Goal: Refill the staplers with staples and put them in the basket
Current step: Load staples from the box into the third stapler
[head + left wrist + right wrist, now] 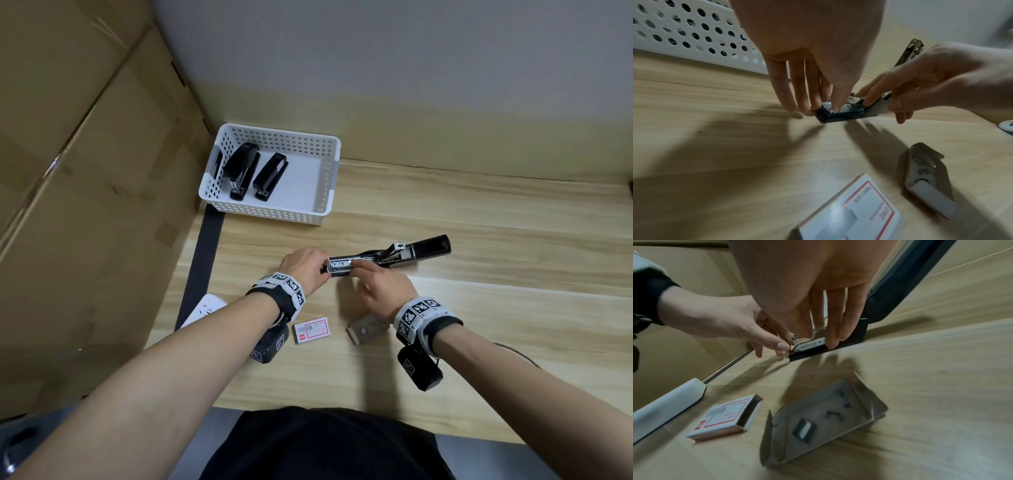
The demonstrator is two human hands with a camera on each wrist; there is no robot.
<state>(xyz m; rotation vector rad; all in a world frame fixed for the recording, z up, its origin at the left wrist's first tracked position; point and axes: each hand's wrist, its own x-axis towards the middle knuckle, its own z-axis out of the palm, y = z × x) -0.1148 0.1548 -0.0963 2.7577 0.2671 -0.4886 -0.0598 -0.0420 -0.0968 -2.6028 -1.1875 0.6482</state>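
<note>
A black stapler [387, 256] lies on the wooden table, swung fully open, with its cover [430, 247] pointing right and its metal magazine [342, 265] facing up. My left hand [323, 269] pinches the front end of the stapler [838, 116] between thumb and fingers. From the right, my right hand [356, 265] grips the magazine [809, 344], thumb on one side and fingers on the other. Whether a staple strip sits under the fingers is hidden. The white perforated basket [274, 214] at the back left holds two black staplers [241, 171] [270, 176].
A staple box sleeve [312, 329] and its open inner tray [368, 330] with a few loose staple strips [803, 430] lie in front of my hands. A white power strip [205, 308] sits at the table's left edge. Large cardboard boxes [85, 171] stand to the left.
</note>
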